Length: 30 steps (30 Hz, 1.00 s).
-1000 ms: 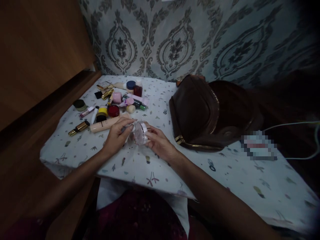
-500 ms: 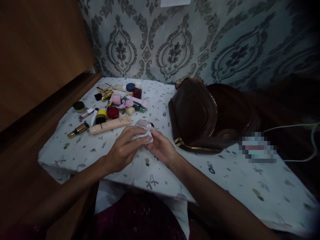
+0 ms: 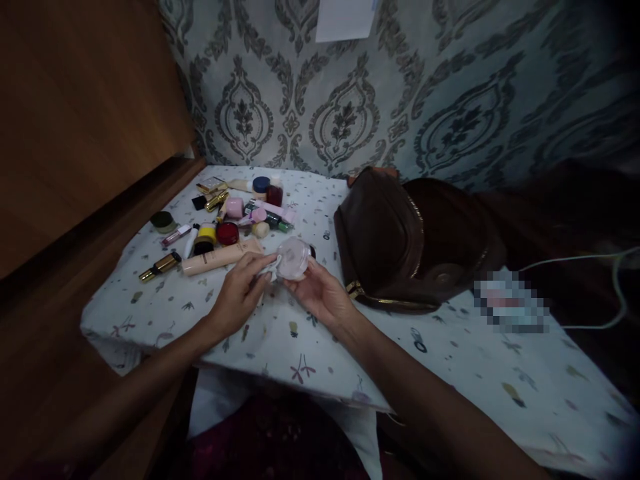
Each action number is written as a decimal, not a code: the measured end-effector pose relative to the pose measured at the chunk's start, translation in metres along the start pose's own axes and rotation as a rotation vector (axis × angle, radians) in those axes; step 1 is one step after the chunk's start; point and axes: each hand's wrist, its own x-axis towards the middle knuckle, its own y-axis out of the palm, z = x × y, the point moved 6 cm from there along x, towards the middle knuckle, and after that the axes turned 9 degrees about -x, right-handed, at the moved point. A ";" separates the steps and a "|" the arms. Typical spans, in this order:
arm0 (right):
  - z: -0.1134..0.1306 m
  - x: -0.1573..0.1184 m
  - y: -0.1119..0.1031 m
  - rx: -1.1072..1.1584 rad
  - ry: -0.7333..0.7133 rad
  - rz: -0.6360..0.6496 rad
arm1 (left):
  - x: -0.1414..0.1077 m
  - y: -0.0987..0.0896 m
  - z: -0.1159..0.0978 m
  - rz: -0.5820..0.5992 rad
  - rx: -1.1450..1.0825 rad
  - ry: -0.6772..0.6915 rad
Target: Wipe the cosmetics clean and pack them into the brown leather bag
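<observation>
One jar [image 3: 294, 259] is gripped in the right hand [image 3: 323, 292] over the surface [image 3: 345, 363]; the left hand [image 3: 237, 291] pinches a wipe [image 3: 270, 268] at its edge. A tug against a slack grip could drop the jar.

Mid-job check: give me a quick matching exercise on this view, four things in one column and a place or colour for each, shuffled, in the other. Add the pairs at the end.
Things
1. Clear round jar
2. White cloth
3. Bag
4. Long tube

Places and colours
A. Dark brown
B. Between the fingers of the left hand
C. Peach
D. Held in the right hand

Right pairs
1-D
2-B
3-A
4-C
</observation>
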 end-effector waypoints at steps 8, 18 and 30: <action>0.013 0.000 -0.009 -0.555 -0.216 -0.158 | -0.008 0.003 0.007 0.101 -0.222 -0.340; 0.009 -0.004 -0.006 -0.475 -0.139 -0.156 | 0.004 -0.018 0.009 -0.005 -0.319 -0.377; 0.063 -0.031 0.012 -0.164 -0.076 -0.147 | 0.015 -0.013 0.024 -0.015 -0.197 -0.312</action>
